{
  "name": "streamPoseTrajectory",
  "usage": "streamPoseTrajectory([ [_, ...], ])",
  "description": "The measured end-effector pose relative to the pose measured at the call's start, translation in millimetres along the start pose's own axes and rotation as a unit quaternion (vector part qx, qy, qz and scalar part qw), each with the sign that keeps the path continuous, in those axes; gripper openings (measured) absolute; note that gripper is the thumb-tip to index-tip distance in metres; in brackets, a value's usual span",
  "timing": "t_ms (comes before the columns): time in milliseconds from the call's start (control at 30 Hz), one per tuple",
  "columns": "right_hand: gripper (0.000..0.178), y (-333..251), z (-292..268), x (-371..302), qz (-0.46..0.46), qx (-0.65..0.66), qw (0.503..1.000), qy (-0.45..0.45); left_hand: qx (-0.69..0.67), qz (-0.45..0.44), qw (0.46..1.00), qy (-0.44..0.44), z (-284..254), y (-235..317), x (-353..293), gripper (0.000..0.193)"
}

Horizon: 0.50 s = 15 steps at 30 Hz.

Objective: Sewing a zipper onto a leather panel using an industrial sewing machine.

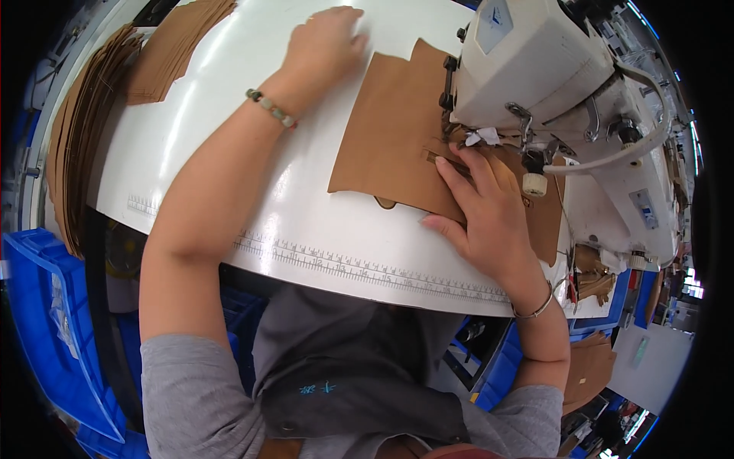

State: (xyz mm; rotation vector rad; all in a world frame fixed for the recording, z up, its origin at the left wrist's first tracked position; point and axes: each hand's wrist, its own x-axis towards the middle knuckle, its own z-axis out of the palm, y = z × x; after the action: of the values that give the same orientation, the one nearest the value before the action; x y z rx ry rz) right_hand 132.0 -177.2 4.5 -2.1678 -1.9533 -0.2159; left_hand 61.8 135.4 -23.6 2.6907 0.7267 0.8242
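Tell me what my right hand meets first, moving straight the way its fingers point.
Your right hand would likely meet the sewing machine's presser-foot assembly first; depth there is unclear.

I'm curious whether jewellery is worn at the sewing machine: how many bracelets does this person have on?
2: a beaded bracelet on the left wrist and a thin bangle on the right wrist. Both wrists show, so none seems hidden.

At the left we see a blue bin (30, 287) with crumpled clear plastic (63, 315) inside. Toward the lower right we make out a pale grey panel (650, 375) bearing a small greenish strip (641, 351).
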Motion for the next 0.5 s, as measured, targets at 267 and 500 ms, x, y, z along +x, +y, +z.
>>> streamPoseTrajectory([
  [267, 0.082, 2.0, 7.0, -6.7, -0.013, 0.009, 1.000, -0.023, -0.093, 0.311, 0.946, -0.012, -41.1, 52.6, -95.1, 0.027],
  [500, 0.082, 6.5, 5.8, -9.7, 0.010, 0.007, 1.000, -0.028, -0.070, 0.289, 0.947, -0.122, -34.9, 72.8, -112.4, 0.040],
])
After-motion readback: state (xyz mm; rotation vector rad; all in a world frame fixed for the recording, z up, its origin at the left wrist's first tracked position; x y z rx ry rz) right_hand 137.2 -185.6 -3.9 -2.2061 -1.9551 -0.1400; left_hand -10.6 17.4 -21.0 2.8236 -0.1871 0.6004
